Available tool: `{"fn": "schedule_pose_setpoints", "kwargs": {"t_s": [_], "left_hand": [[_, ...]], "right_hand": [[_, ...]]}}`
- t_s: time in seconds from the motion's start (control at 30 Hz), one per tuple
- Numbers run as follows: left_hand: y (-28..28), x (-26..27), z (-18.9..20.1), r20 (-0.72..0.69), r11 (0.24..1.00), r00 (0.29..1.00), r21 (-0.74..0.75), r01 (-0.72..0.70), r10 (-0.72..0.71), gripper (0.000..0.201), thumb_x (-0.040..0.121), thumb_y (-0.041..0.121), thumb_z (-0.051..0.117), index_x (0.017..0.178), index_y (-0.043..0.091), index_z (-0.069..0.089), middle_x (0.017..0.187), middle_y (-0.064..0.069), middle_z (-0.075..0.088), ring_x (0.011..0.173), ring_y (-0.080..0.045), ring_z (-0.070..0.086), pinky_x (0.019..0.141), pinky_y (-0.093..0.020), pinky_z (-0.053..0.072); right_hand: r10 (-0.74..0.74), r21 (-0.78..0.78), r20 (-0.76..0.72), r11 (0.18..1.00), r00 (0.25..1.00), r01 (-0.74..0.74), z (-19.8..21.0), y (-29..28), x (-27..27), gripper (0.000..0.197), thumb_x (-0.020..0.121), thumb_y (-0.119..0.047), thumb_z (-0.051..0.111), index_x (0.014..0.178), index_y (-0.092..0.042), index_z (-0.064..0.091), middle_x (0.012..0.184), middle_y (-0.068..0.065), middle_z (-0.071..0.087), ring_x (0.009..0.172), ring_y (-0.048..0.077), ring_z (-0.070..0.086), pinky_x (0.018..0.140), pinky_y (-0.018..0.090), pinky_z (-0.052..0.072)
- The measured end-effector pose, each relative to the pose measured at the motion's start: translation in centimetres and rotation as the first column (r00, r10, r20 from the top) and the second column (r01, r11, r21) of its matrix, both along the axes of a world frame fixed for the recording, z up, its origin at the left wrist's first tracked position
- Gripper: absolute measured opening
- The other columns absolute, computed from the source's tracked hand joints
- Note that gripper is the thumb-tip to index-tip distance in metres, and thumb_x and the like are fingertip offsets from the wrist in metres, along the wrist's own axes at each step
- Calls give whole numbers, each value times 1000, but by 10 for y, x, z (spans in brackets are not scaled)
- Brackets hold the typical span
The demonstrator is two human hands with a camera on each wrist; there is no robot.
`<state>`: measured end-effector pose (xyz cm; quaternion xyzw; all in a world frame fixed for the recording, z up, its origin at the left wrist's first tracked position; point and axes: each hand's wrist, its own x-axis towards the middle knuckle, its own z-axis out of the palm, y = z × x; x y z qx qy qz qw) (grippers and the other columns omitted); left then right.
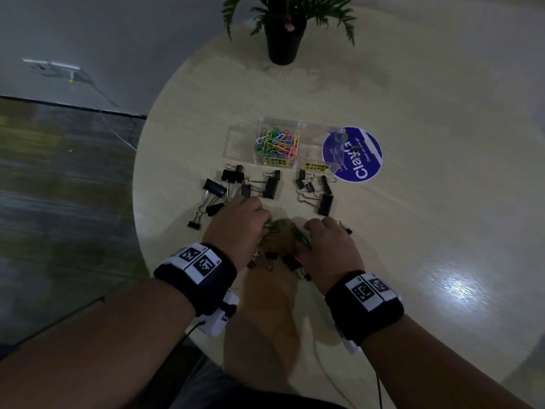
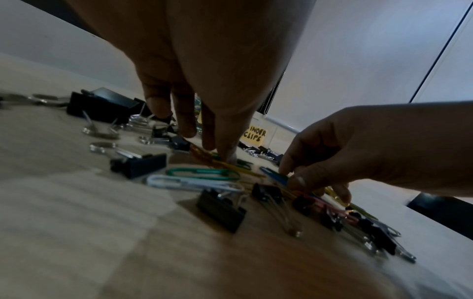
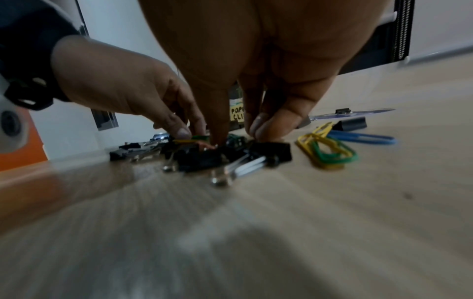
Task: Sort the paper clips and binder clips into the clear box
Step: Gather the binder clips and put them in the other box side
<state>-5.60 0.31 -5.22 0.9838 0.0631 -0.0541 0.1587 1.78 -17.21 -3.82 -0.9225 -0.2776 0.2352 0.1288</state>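
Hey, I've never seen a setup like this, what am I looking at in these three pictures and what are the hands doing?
No machine here: a person wears one camera on the head and one on each wrist. The head view looks down on a round table. The clear box already holds coloured paper clips; black binder clips lie loose in front of it. The two low pictures come from the wrist cameras. The left hand and right hand both pinch at a mixed heap of clips; the right hand's fingers seem to hold a blue one.
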Motion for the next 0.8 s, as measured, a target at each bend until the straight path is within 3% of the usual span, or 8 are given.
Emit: {"fn": "schedule_pose_setpoints", "kwargs": {"t_s": [0.17,0.33,0.4,0.5,0.7,0.8], "left_hand": [[0,5,1,-62,1000,998,-13,3,-4,12,83,19,70,92,13,67,93,-6,62,95,-29,52,77,-42,49],[-6,12,15,-186,987,980,134,93,-67,13,65,8,75,67,9,62,65,-7,59,66,-29,57,52,-36,49],[-9,17,22,-216,980,972,154,125,-90,10,69,12,70,72,8,61,71,-9,61,73,-31,59,59,-38,49],[-9,21,23,-231,978,970,178,113,-70,19,81,26,61,92,10,60,93,-8,62,94,-29,56,76,-41,46],[-3,20,24,-158,998,987,59,-7,17,18,80,27,57,74,11,64,73,-6,61,76,-29,57,61,-37,49],[0,22,37,-104,983,985,-105,-149,138,15,85,29,58,79,17,65,78,1,62,77,-20,58,65,-32,46]], "right_hand": [[33,-9,-16,999,999,-33,1,4,3,19,91,-27,52,102,-14,58,98,7,56,90,26,53,70,32,42],[167,-66,28,984,986,-165,-2,5,4,22,93,-31,50,105,-14,57,97,7,58,90,28,55,71,32,41],[208,-85,24,975,978,-206,0,7,5,24,92,-29,49,111,-14,56,102,9,58,92,29,56,76,35,44],[148,-53,-8,988,989,-148,4,9,8,25,91,-28,48,111,-16,58,100,9,59,92,29,56,74,34,44],[35,44,-75,999,997,-31,6,4,14,15,85,-28,55,94,-21,65,91,3,61,84,24,57,66,26,36],[-109,140,-88,983,990,120,7,0,23,6,78,-28,63,81,-24,65,81,-3,64,74,20,58,63,28,45]]}}
